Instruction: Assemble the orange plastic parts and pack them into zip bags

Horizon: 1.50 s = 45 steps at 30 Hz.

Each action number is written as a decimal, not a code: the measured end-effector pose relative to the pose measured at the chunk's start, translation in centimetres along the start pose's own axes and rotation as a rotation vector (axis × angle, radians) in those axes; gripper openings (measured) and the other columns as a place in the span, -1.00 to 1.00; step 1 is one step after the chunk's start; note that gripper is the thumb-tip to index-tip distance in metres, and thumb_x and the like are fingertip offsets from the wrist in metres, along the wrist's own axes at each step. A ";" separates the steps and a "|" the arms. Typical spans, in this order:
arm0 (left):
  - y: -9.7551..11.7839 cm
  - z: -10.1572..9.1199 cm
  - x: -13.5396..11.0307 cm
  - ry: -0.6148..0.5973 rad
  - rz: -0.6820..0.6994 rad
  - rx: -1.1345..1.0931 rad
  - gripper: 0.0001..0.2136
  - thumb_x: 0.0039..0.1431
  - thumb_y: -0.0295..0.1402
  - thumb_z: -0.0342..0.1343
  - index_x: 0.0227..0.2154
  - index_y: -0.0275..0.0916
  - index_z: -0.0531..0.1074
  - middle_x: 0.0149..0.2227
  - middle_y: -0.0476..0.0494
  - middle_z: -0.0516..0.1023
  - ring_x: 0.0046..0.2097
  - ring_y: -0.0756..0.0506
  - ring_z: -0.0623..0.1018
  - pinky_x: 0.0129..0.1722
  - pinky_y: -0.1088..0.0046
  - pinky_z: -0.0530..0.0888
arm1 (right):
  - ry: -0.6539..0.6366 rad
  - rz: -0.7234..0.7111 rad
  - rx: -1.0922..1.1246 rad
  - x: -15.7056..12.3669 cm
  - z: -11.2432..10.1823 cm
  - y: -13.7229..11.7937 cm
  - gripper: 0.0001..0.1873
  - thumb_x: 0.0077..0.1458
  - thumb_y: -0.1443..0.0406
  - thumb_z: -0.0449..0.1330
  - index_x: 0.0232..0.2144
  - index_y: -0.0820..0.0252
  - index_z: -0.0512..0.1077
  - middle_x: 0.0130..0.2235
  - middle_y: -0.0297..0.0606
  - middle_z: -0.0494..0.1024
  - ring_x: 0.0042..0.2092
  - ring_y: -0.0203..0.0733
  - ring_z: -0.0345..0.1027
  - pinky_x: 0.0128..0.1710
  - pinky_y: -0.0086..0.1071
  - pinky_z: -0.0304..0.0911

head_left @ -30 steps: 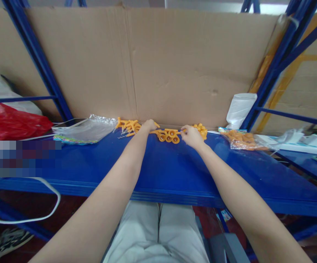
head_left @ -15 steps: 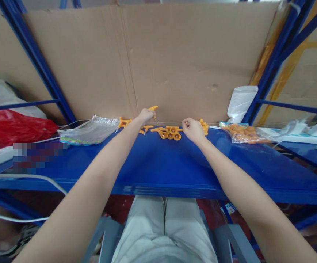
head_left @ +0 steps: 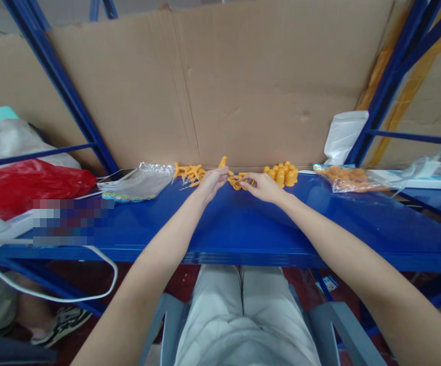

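My left hand (head_left: 212, 181) is closed round a small orange plastic piece (head_left: 222, 162) whose end sticks up above the fingers. My right hand (head_left: 260, 186) pinches another small orange part (head_left: 237, 183) just in front of it; the two hands almost touch above the blue shelf (head_left: 243, 223). Left of my hands lies a loose pile of orange stick-shaped pieces (head_left: 190, 172). Right of them stands a cluster of orange caps (head_left: 282, 174) against the cardboard.
A clear plastic bag (head_left: 138, 181) lies at left, beside a red bag (head_left: 26, 185). A bag of orange parts (head_left: 348, 178) and a white bag (head_left: 343, 135) sit at right. Cardboard (head_left: 224, 81) backs the shelf. Another person's shoe (head_left: 62, 324) shows lower left.
My left hand lifted an orange piece from the left pile and brought it toward the right hand. Both hands have drawn together near the shelf's middle, off the row of ring parts.
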<state>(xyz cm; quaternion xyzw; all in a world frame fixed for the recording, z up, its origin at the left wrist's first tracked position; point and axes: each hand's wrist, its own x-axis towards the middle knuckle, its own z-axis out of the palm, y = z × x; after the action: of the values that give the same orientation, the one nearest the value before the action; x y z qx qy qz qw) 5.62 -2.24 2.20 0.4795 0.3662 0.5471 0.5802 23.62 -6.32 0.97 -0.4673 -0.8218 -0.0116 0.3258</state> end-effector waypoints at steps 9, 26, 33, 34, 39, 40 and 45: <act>-0.4 1.7 -1.1 -0.074 0.029 -0.063 -0.66 0.10 -0.60 0.11 -0.04 -0.30 0.51 -0.28 -0.13 0.64 -0.24 0.03 0.59 0.01 0.45 0.45 | 0.000 -0.002 -0.033 -0.1 0.0 0.0 -0.72 0.28 0.21 0.06 -0.23 0.24 0.51 -0.32 -0.18 0.60 -0.35 -0.20 0.44 -0.31 -0.41 0.17; -1.1 -0.1 0.7 0.093 0.246 0.248 -0.68 0.08 -0.56 0.19 -0.07 -0.30 0.48 -0.01 -0.26 0.55 0.03 -0.15 0.54 0.03 0.32 0.45 | 0.078 0.080 -0.002 0.1 -1.1 0.5 -0.73 0.29 0.25 -0.05 -0.34 0.20 0.41 -0.40 -0.21 0.56 -0.32 -0.16 0.44 -0.26 -0.36 0.21; -2.2 -1.0 1.6 -0.074 0.265 0.291 -0.91 0.03 -0.47 0.28 -0.40 -0.33 0.48 -0.37 -0.12 0.60 -0.28 -0.05 0.58 -0.15 0.36 0.53 | -0.023 0.069 -0.006 0.1 -1.4 0.8 -0.72 0.27 0.27 -0.01 -0.33 0.23 0.47 -0.35 -0.16 0.60 -0.31 -0.16 0.46 -0.27 -0.36 0.25; -2.3 -1.1 1.6 -0.086 0.265 0.297 -0.88 0.01 -0.45 0.30 -0.42 -0.33 0.47 -0.41 -0.09 0.59 -0.31 -0.04 0.58 -0.18 0.39 0.53 | -0.028 0.073 -0.031 0.1 -1.5 1.1 -0.73 0.26 0.26 0.01 -0.31 0.22 0.49 -0.33 -0.15 0.61 -0.31 -0.14 0.47 -0.27 -0.35 0.25; -2.1 -1.1 1.4 -0.073 0.231 0.292 -0.82 -0.03 -0.44 0.34 -0.41 -0.32 0.45 -0.45 -0.04 0.56 -0.38 0.01 0.56 -0.23 0.43 0.55 | 0.022 0.079 -0.117 0.2 -2.3 2.5 -0.73 0.23 0.22 0.06 -0.21 0.16 0.54 -0.27 -0.16 0.64 -0.24 -0.11 0.49 -0.25 -0.33 0.29; -2.0 -1.1 1.3 -0.062 0.218 0.290 -0.84 -0.02 -0.46 0.33 -0.41 -0.32 0.44 -0.45 -0.04 0.56 -0.38 0.02 0.56 -0.22 0.42 0.56 | 0.036 0.093 -0.133 0.2 -2.5 2.7 -0.73 0.23 0.24 0.06 -0.19 0.15 0.54 -0.26 -0.17 0.64 -0.23 -0.10 0.49 -0.23 -0.33 0.30; -1.5 -0.9 0.7 -0.015 0.179 0.261 -0.90 0.06 -0.58 0.23 -0.40 -0.32 0.43 -0.43 -0.03 0.55 -0.34 0.01 0.57 -0.13 0.36 0.55 | 0.140 0.272 -0.267 0.2 -4.6 3.0 -0.69 0.21 0.32 0.02 -0.15 0.16 0.54 -0.15 -0.12 0.62 -0.10 -0.02 0.48 -0.13 -0.27 0.29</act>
<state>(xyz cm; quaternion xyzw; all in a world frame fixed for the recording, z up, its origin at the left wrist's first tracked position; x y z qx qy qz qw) 5.30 -1.29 0.63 0.5854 0.3857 0.5408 0.4648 28.31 -5.95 3.77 -0.6112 -0.7177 -0.1087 0.3156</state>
